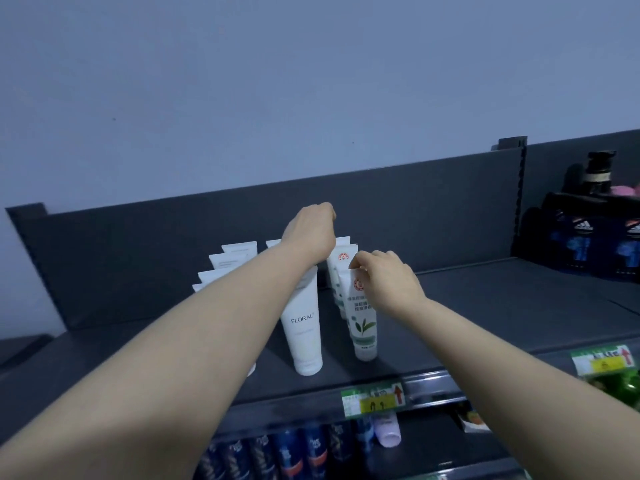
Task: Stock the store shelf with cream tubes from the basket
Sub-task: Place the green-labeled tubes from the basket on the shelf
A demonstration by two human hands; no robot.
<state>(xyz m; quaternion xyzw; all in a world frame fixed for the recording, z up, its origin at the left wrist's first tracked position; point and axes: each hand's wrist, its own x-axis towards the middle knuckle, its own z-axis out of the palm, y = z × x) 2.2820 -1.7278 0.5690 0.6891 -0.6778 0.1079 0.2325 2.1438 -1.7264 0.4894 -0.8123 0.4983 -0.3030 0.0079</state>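
**A:** From the head view, where do the cream tubes stand?

**B:** On the top deck of the dark shelf (485, 306), in rows running from near to far. Each one stands on its cap with the flat crimped end up, so the long axis is vertical.

**A:** Which are nearest?

**B:** The FLORAL tube (304, 327) heads the middle row. Just to its right is the green-leaf tube (362, 323), with its printed face toward the camera. More tubes with the same red seal (342, 258) line up behind it. A row of plain white tubes (230, 261) stands further left, partly hidden by the left forearm.

**A:** And the hands?

**B:** The right hand (384, 278) pinches the crimped top edge of the green-leaf tube between thumb and fingertips. The tube's cap rests on the shelf. The left hand (310, 233) reaches further back over the middle row, knuckles toward the camera and fingers curled down on the far side. I cannot tell whether it holds anything.

**A:** Anything else?

**B:** A green and yellow price tag (374, 398) hangs on the near rail. Dark bottles (287, 452) and a lilac tube (389, 432) sit on the level below. Dark boxes (588, 237) stand far right.
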